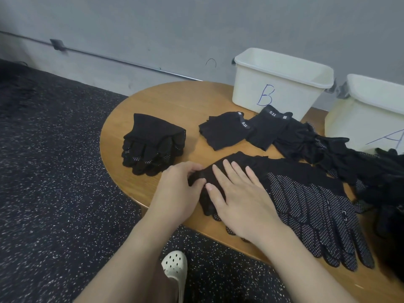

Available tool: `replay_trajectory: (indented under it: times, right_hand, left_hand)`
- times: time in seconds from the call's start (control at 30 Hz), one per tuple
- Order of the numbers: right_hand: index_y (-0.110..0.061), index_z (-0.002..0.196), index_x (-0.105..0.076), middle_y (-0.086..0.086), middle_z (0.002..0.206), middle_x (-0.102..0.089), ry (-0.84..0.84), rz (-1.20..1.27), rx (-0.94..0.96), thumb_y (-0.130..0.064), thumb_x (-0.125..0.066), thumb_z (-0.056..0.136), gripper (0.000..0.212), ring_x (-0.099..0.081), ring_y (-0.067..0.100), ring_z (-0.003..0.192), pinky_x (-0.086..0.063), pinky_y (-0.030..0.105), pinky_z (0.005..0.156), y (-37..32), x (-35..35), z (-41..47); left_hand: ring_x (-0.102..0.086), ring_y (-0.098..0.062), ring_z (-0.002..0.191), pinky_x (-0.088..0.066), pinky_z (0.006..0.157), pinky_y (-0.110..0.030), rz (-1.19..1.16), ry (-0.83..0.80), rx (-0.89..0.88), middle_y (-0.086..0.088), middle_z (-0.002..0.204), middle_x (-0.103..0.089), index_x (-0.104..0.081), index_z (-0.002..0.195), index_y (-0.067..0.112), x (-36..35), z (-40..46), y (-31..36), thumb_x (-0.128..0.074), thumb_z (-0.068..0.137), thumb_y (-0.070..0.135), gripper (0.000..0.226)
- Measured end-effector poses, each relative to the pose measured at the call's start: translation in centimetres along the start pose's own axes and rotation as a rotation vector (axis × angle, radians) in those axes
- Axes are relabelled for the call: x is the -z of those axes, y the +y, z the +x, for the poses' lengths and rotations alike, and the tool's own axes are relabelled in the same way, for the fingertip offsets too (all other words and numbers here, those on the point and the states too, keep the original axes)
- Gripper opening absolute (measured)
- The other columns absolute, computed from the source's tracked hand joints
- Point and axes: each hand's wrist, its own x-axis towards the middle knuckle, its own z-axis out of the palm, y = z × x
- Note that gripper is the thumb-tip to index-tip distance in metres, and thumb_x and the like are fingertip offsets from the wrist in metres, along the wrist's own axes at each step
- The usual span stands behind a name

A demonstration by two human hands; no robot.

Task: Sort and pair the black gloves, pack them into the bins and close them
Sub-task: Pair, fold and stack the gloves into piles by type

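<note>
A pile of black dotted gloves (pixel 310 200) lies on the round wooden table (pixel 175 99) in front of me. My right hand (pixel 240 197) rests flat on the cuff end of this pile, fingers straight. My left hand (pixel 181 186) pinches the cuff edge of the top glove at the pile's left end. A neat stack of dotted gloves (pixel 153 143) sits to the left. Two folded black pieces with "5.11" labels (pixel 225 132) (pixel 266 130) lie behind. Loose black gloves (pixel 349 158) are heaped at the right.
Two open white bins stand at the back: bin B (pixel 279 84) and bin A (pixel 371 119) at the right edge. No lids are in view. The table's left edge drops to a dark speckled floor (pixel 54 171). A white clog (pixel 175 267) shows below.
</note>
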Motion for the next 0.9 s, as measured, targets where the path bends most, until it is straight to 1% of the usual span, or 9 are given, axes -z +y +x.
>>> replay_trajectory:
  times: [0.07, 0.13, 0.23, 0.33, 0.47, 0.57, 0.73, 0.8, 0.9]
  right_hand:
    - [-0.031, 0.165, -0.008, -0.004, 0.173, 0.001, -0.006, -0.021, -0.035, -0.067, 0.0, 0.099, 0.076, 0.009, 0.009, 0.158, 0.011, 0.037, 0.128, 0.2, 0.2, -0.1]
    - [-0.029, 0.165, -0.007, -0.005, 0.173, 0.004, -0.016, -0.036, -0.064, -0.073, 0.004, 0.095, 0.083, 0.011, 0.009, 0.157, 0.013, 0.038, 0.127, 0.4, 0.4, -0.2]
    - [-0.028, 0.165, -0.005, -0.005, 0.172, 0.008, -0.027, -0.054, -0.115, -0.079, 0.008, 0.09, 0.092, 0.015, 0.011, 0.157, 0.015, 0.04, 0.126, 0.5, 0.6, -0.3]
    - [-0.026, 0.165, 0.0, 0.0, 0.172, 0.012, -0.037, -0.065, -0.182, -0.084, 0.01, 0.085, 0.1, 0.018, 0.015, 0.157, 0.015, 0.042, 0.126, 0.4, 0.8, -0.2]
    - [-0.022, 0.165, 0.004, 0.003, 0.172, 0.014, -0.064, -0.036, -0.255, -0.09, 0.006, 0.081, 0.108, 0.019, 0.018, 0.157, 0.015, 0.044, 0.126, 0.1, 1.2, 0.3]
    - [-0.021, 0.165, 0.002, 0.004, 0.172, 0.011, -0.075, -0.008, -0.263, -0.09, 0.0, 0.083, 0.107, 0.017, 0.02, 0.158, 0.014, 0.043, 0.126, -0.1, 1.6, 0.8]
    - [-0.024, 0.164, -0.02, 0.003, 0.173, -0.009, 0.042, 0.141, -0.225, -0.07, -0.014, 0.098, 0.08, 0.001, 0.016, 0.159, 0.01, 0.039, 0.126, 0.6, 2.3, 2.1]
    - [-0.022, 0.162, -0.027, 0.002, 0.171, -0.019, 0.098, 0.181, -0.199, -0.055, -0.021, 0.105, 0.066, -0.006, 0.016, 0.159, 0.007, 0.037, 0.127, 0.7, 2.4, 2.8]
    - [-0.021, 0.159, -0.035, 0.0, 0.168, -0.028, 0.156, 0.228, -0.124, -0.029, -0.035, 0.11, 0.049, -0.013, 0.015, 0.158, 0.005, 0.035, 0.127, 0.6, 2.3, 3.5]
  left_hand:
    - [-0.054, 0.0, 0.097, -0.035, 0.076, -0.003, 0.011, -0.01, 0.012, 0.009, 0.113, -0.07, -0.07, 0.129, 0.024, 0.0, 0.0, 0.1, -0.07, 0.097, 0.021, 0.033]
    - [-0.057, -0.002, 0.101, -0.039, 0.083, -0.008, 0.02, -0.006, 0.02, 0.008, 0.117, -0.07, -0.069, 0.13, 0.024, 0.0, 0.0, 0.2, -0.07, 0.097, 0.022, 0.033]
    - [-0.061, -0.01, 0.11, -0.051, 0.095, -0.026, 0.074, 0.014, 0.028, 0.006, 0.119, -0.07, -0.067, 0.131, 0.024, -0.1, -0.2, 0.3, -0.07, 0.097, 0.026, 0.034]
    - [-0.062, -0.016, 0.105, -0.055, 0.09, -0.038, 0.165, 0.053, 0.049, 0.005, 0.112, -0.069, -0.069, 0.125, 0.022, 0.1, -0.3, 0.4, -0.071, 0.095, 0.037, 0.034]
    - [-0.063, -0.02, 0.098, -0.055, 0.085, -0.041, 0.23, 0.048, 0.076, 0.004, 0.102, -0.068, -0.071, 0.112, 0.021, 0.5, -0.4, 0.6, -0.069, 0.094, 0.046, 0.031]
    - [-0.062, -0.018, 0.095, -0.055, 0.085, -0.041, 0.242, 0.051, 0.051, 0.005, 0.098, -0.067, -0.071, 0.112, 0.02, 0.5, -0.6, 0.5, -0.064, 0.095, 0.051, 0.036]
    - [-0.057, -0.017, 0.095, -0.047, 0.09, -0.04, 0.299, 0.032, 0.031, 0.01, 0.093, -0.062, -0.064, 0.097, 0.027, 0.3, -0.7, 0.4, -0.053, 0.086, 0.072, 0.048]
    - [-0.054, -0.016, 0.094, -0.04, 0.089, -0.038, 0.316, 0.015, 0.035, 0.012, 0.09, -0.058, -0.056, 0.089, 0.028, 0.3, -0.5, 0.3, -0.057, 0.082, 0.075, 0.048]
    - [-0.054, -0.015, 0.092, -0.036, 0.092, -0.039, 0.224, -0.025, 0.054, 0.016, 0.088, -0.054, -0.048, 0.088, 0.03, 0.6, 0.0, 0.1, -0.069, 0.078, 0.072, 0.048]
